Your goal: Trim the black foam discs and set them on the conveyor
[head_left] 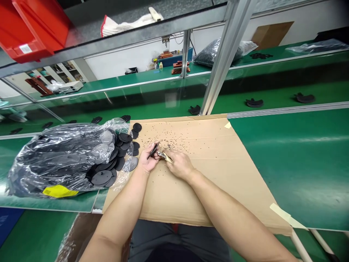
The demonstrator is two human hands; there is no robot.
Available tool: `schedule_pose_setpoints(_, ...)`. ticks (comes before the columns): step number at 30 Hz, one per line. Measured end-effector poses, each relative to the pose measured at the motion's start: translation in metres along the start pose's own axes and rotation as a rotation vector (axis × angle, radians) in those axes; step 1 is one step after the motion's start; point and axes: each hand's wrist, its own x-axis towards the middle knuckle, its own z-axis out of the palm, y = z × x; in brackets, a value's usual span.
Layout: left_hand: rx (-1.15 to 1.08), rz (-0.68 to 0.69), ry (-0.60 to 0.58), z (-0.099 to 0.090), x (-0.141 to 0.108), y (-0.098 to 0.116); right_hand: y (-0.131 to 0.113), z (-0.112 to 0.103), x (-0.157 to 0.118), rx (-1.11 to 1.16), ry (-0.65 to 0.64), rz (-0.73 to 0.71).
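Above the cardboard sheet (218,174), my left hand (148,158) grips a black disc (153,150), seen nearly edge-on. My right hand (178,163) is closed around a small tool (165,157) with a metal head and a pale yellowish handle. The tool's metal end is at the disc's right side, by my left fingertips; whether they touch is too small to tell. Tiny black bits (171,142) lie scattered on the cardboard beyond my hands. Left of my left hand, loose black discs (102,177) spill from a clear plastic bag (62,156).
A metal post (223,58) rises behind the cardboard. Black parts (254,103) sit on the green belt behind the work surface. A red bin (35,31) and a white glove (122,27) lie on the shelf above. Yellow tape (280,211) is at the cardboard's right corner.
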Motion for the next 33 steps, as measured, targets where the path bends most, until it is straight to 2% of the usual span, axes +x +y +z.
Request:
schedule_pose_setpoints(3, -0.092, 0.0, -0.079, -0.001, -0.001, 0.001, 0.004, 0.004, 0.001, 0.298, 0.133, 0.024)
schedule_pose_setpoints(5, -0.142, 0.002, -0.077, -0.002, -0.001, 0.002, 0.007, 0.005, 0.003, 0.631, 0.182, 0.102)
schedule_pose_setpoints(9, -0.142, 0.04, -0.049, -0.005, 0.0, 0.005, 0.01, -0.002, 0.009, 1.457, 0.095, 0.325)
schedule_pose_setpoints(11, -0.129, 0.044, -0.06, -0.006, 0.0, 0.006, 0.012, -0.008, 0.012, 1.688, 0.035, 0.402)
schedule_pose_setpoints(14, -0.124, 0.043, -0.087, -0.007, -0.002, 0.006, 0.017, -0.014, 0.014, 1.788, -0.062, 0.514)
schedule_pose_setpoints(17, -0.138, 0.091, -0.109, -0.009, -0.007, 0.007, 0.02, -0.014, 0.016, 1.804, -0.138, 0.557)
schedule_pose_setpoints(27, -0.132, 0.189, -0.098, -0.01, -0.015, 0.008, 0.015, -0.011, 0.014, 1.839, -0.166, 0.605)
schedule_pose_setpoints(33, -0.208, 0.162, -0.15, -0.012, -0.015, 0.007, 0.013, -0.012, 0.015, 1.868, -0.176, 0.628)
